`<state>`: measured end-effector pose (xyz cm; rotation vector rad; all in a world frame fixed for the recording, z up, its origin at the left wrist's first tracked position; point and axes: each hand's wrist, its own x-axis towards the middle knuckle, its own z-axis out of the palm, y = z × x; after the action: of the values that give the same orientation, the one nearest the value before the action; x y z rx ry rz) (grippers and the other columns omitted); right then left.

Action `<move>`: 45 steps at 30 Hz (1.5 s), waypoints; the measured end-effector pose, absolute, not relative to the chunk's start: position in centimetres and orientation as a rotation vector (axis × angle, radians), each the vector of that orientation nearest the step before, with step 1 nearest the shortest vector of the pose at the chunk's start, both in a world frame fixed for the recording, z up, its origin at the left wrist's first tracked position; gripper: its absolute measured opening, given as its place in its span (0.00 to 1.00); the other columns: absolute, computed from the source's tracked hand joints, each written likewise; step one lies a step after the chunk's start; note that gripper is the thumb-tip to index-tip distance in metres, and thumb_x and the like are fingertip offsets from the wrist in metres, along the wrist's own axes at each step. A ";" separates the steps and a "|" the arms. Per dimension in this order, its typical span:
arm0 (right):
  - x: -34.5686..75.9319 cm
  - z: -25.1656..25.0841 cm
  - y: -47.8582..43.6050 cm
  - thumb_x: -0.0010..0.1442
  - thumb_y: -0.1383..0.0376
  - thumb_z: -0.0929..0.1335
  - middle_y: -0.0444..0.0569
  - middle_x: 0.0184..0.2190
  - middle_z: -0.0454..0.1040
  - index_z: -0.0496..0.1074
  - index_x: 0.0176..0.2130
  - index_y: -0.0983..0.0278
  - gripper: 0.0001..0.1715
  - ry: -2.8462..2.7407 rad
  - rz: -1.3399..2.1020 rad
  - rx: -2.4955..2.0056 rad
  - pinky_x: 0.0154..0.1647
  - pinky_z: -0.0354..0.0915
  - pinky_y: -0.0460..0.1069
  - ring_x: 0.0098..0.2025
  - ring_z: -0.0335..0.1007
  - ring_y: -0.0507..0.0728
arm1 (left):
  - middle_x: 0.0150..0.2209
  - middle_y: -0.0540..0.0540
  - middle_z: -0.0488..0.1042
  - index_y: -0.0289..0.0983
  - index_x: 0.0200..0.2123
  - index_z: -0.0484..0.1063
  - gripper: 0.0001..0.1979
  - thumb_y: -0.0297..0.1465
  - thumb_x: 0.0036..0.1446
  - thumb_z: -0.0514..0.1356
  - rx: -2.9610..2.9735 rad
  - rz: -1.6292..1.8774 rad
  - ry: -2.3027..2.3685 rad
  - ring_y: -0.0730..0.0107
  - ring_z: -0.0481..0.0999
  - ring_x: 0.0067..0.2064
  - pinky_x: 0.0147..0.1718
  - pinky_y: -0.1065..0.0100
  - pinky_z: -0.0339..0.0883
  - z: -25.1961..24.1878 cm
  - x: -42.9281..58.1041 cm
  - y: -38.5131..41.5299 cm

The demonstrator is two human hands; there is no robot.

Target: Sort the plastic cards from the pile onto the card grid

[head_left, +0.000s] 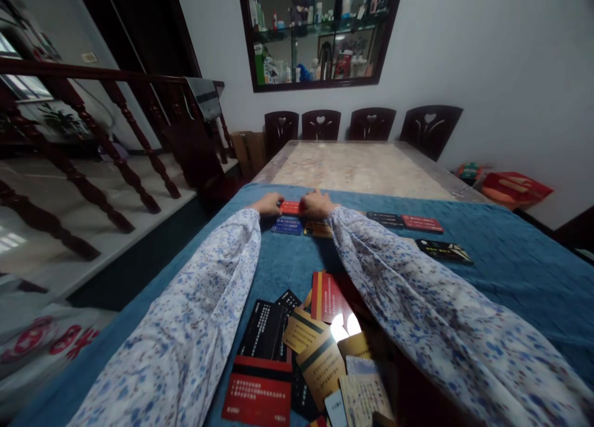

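Note:
Toward the far edge of the blue cloth, a red card (291, 208) lies between my two hands. My left hand (269, 204) grips its left end with curled fingers, and my right hand (316, 204) closes on its right end. Just on the near side lie a blue card (286, 226) and a gold card (317, 229), the latter partly covered by my right hand and sleeve. Close to me, between my forearms, is a loose heap with a red card with a black stripe (258, 390), a gold card (322, 368), a black card (263, 329) and several others.
Right of my right arm are a dark card (385, 219), another red card (421, 223) and a black patterned card (444, 251). The blue cloth (520, 272) covers the near table; a marble top (362, 164) extends beyond. Chairs (374, 125) stand behind, a railing (116, 142) left.

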<state>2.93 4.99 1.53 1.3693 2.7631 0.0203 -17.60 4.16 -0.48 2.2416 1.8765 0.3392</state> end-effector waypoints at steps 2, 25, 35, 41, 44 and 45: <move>2.9 1.4 5.2 0.64 0.54 0.69 0.62 0.61 0.73 0.77 0.57 0.63 0.26 2.758 0.012 1.361 0.58 0.65 0.61 0.64 0.63 0.72 | 0.36 0.46 0.81 0.36 0.44 0.80 0.22 0.24 0.41 0.64 2.208 0.299 1.899 0.57 0.79 0.41 0.44 0.65 0.72 -0.5 -17.4 4.2; 2.9 0.7 6.4 0.66 0.52 0.68 0.59 0.60 0.74 0.77 0.58 0.58 0.25 2.814 0.034 1.238 0.56 0.64 0.61 0.64 0.62 0.72 | 0.29 0.52 0.75 0.39 0.30 0.72 0.10 0.25 0.39 0.62 2.170 0.203 1.869 0.64 0.74 0.36 0.35 0.70 0.65 -0.3 -17.2 4.7; 3.4 0.7 6.2 0.67 0.51 0.66 0.62 0.60 0.74 0.75 0.62 0.60 0.29 2.834 0.137 1.168 0.58 0.61 0.65 0.64 0.60 0.74 | 0.26 0.53 0.69 0.38 0.28 0.70 0.08 0.25 0.39 0.60 2.265 0.138 1.899 0.67 0.69 0.34 0.38 0.69 0.63 -0.5 -16.8 4.8; 3.3 0.6 6.5 0.67 0.52 0.66 0.63 0.59 0.74 0.76 0.59 0.62 0.27 2.824 0.139 1.140 0.57 0.61 0.64 0.63 0.60 0.73 | 0.31 0.51 0.74 0.40 0.37 0.76 0.17 0.23 0.40 0.61 2.272 0.171 1.927 0.63 0.72 0.39 0.41 0.69 0.64 -0.4 -16.5 4.4; 3.3 0.5 6.6 0.67 0.52 0.66 0.62 0.59 0.75 0.76 0.59 0.61 0.27 2.828 0.128 1.150 0.56 0.61 0.62 0.62 0.61 0.72 | 0.30 0.50 0.74 0.39 0.37 0.77 0.17 0.22 0.40 0.61 2.270 0.173 1.941 0.62 0.72 0.39 0.41 0.68 0.65 -0.5 -16.4 4.3; 3.3 0.5 6.7 0.67 0.52 0.66 0.62 0.59 0.75 0.76 0.58 0.60 0.26 2.829 0.124 1.158 0.56 0.61 0.62 0.63 0.61 0.72 | 0.30 0.50 0.74 0.39 0.36 0.77 0.17 0.22 0.40 0.60 2.271 0.184 1.935 0.62 0.72 0.38 0.40 0.68 0.65 -0.5 -16.4 4.2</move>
<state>3.32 6.66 0.46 1.1579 2.8288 0.1243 -16.39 4.22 -0.50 2.2706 1.9346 0.1840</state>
